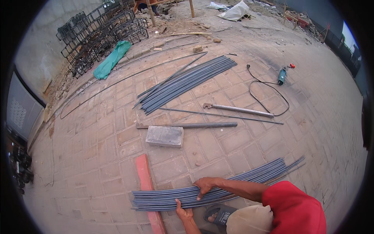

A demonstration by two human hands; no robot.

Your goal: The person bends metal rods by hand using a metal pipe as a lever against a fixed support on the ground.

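Observation:
A bundle of grey steel rods (163, 197) lies across a red plank (144, 173), its left ends roughly in line and its right ends fanned out. My right hand (205, 185) reaches over the bundle from the far side, fingers curled down round the rods. From the near edge my left hand (184, 212) grips the same bundle, thumb up against the rods; its other fingers are mostly hidden. Below them are my sandalled foot (221, 214) and a beige rounded shape, probably my knee (251, 221).
Past the bundle lie a concrete block (164, 136), a pipe (210, 125), a hooked bar (239, 109) and a second rod pile (191, 84). A corded angle grinder (282, 76) lies at right. Steel cages (97, 35) and a green sheet (113, 60) line the left wall. Someone (146, 6) stands far off.

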